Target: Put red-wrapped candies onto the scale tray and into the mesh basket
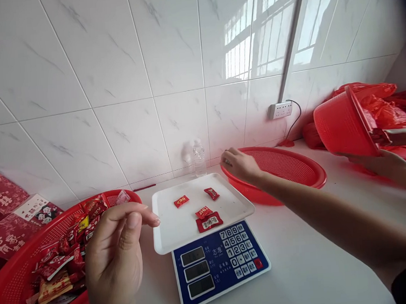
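My left hand [114, 255] is raised between a red basket [10, 276] of wrapped sweets [62, 254] and a scale. Its index finger is stretched out, the other fingers are loosely curled, and nothing shows in it. My right hand [240, 163] is closed with bent fingers at the left rim of a second red basket [276, 165]; its fingertips and anything in them are hidden. On the white tray [170, 228] of the scale [221, 264] lie several red-wrapped sweets [209, 221], two of them touching near its front edge.
At the right, another person's hands [386, 162] hold a tilted red basket [340, 121] beside red plastic bags [376, 103]. A clear bottle [199, 159] stands against the tiled wall under a power strip [280, 110]. Printed red boxes [7, 230] are at the far left.
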Available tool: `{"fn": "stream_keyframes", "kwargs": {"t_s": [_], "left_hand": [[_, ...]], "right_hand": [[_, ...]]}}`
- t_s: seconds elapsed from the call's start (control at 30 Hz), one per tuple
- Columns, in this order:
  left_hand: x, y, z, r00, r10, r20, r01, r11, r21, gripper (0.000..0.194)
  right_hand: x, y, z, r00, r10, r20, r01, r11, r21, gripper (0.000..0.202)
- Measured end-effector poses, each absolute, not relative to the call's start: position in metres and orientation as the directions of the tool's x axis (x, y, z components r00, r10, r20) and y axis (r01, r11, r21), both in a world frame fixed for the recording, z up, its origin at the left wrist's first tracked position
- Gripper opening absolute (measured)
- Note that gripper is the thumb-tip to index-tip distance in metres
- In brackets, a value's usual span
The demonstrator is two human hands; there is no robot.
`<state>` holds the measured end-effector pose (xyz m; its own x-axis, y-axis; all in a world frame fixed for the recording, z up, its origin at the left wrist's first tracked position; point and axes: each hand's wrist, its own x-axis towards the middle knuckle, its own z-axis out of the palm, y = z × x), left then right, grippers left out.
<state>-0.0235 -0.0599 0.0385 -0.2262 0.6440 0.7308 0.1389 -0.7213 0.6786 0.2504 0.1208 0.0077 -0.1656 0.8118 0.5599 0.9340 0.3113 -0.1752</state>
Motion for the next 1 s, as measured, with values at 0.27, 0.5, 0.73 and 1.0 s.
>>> {"fn": "stream_keyframes", "kwargs": {"t_s": [0.27, 0.5, 0.73, 1.0], "left_hand": [[-0.021, -0.057, 0.034, -0.178, 0.657, 0.732, 0.148, -0.718, 0.68, 0.012], [-0.022, -0.057, 0.034, -0.166, 0.667, 0.726, 0.154, -0.71, 0.688, 0.012], [-0.022, -0.063, 0.036, -0.197, 0.658, 0.726, 0.172, -0.706, 0.687, 0.012], [-0.026, -0.067, 0.039, -0.252, 0.64, 0.726, 0.184, -0.705, 0.685, 0.011]], "right_hand": [[0.314, 0.117, -0.012, -0.029, 0.967, 0.252, 1.0, 0.025, 0.018, 0.042], [0.241, 0.069, -0.005, -0.545, 0.838, 0.012, 0.819, 0.535, -0.207, 0.072], [0.186, 0.07, -0.02, -0.764, 0.636, -0.109, 0.621, 0.678, -0.393, 0.084], [0.135, 0.097, -0.031, -0.799, 0.596, 0.085, 0.544, 0.776, -0.319, 0.061]]}}
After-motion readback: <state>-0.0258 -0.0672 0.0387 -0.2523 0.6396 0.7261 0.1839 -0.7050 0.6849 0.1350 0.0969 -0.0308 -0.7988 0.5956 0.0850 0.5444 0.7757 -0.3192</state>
